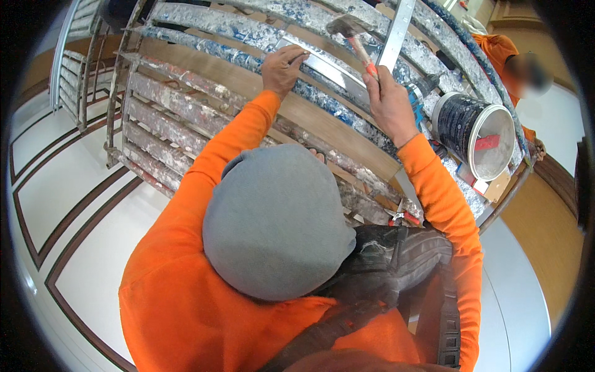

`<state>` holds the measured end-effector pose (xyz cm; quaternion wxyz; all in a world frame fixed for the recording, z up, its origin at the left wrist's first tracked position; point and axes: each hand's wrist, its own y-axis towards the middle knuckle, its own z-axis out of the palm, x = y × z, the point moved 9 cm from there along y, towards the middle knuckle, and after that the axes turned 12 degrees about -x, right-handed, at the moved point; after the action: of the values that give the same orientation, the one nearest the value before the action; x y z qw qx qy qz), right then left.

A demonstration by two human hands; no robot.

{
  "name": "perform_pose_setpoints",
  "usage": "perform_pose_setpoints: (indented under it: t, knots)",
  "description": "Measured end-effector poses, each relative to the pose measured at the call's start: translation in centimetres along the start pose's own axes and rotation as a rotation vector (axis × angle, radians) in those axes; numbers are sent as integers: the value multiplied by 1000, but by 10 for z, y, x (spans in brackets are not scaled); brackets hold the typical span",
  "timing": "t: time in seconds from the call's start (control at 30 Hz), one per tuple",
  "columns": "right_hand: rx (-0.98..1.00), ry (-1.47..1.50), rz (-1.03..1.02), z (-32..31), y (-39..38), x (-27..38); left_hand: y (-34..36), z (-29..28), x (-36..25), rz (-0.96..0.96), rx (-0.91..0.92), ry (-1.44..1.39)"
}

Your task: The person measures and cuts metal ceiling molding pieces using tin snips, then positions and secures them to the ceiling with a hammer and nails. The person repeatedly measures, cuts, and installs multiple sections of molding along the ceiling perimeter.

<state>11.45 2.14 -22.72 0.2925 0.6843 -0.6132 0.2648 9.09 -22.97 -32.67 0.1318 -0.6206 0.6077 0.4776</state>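
My right hand (393,105) grips the handle of a hammer (352,37), whose metal head is raised above the paint-splashed slats. The handle is red and pale. Just left of it, my left hand (282,69) is closed with finger and thumb pinched at the upper end of a shiny metal channel (334,69). I cannot tell whether a small nail is also between those fingertips. The channel lies slanted across the slatted platform (204,25), its lower end near my right hand. A cordless drill (423,90) with blue parts lies beside my right wrist.
A dark bucket (462,127) lies tilted at right, a red piece inside. Another metal strip (396,37) lies beyond the hammer. Red-handled pliers (403,216) rest near my right forearm. A person in an orange sleeve (499,49) is at far right. A grey cap (279,217) hides the near slats.
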Motion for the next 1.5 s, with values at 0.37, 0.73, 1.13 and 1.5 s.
perform_pose_setpoints:
  t: [0.37, 0.73, 1.13, 1.5]
  knots:
    - [59, -57, -175, 33, 1, 36, 4, -2, -7, 51, 15, 75]
    - [44, 42, 181, -2, -8, -19, -29, 5, 47, -773, -40, -433]
    - [-78, 45, 322, -62, -63, -79, -39, 71, -119, 371, 297, -169]
    - [-55, -4, 268, -70, -105, -85, -51, 98, -95, 369, 280, -133]
